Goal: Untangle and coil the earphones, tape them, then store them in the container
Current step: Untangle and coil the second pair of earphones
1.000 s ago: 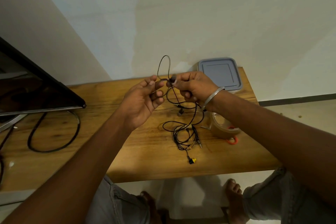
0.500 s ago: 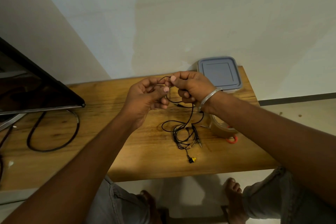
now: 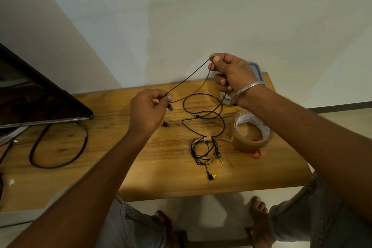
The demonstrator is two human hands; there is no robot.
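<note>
My left hand (image 3: 149, 109) pinches a black earphone cable (image 3: 186, 81) near its earbuds, which dangle below the fingers. My right hand (image 3: 231, 72), raised higher and to the right, grips the same cable, so a stretch runs taut between the hands. The slack hangs in loose loops (image 3: 203, 115) down to the wooden table (image 3: 141, 167). A second pair of earphones (image 3: 205, 150) lies coiled and taped on the table, with a yellow-tipped end toward the near edge. The grey-lidded container (image 3: 256, 68) is mostly hidden behind my right hand.
A roll of brown tape (image 3: 251, 132) stands right of the coiled pair, with an orange ring (image 3: 256, 154) beside it. A dark screen (image 3: 36, 96) and a thick black cable (image 3: 58, 147) occupy the table's left side. My knees and feet show below the near edge.
My hands were close together over the table; they have pulled apart, the right rising up and right, the left staying low. The cable is now stretched between them and its loops have opened out.
</note>
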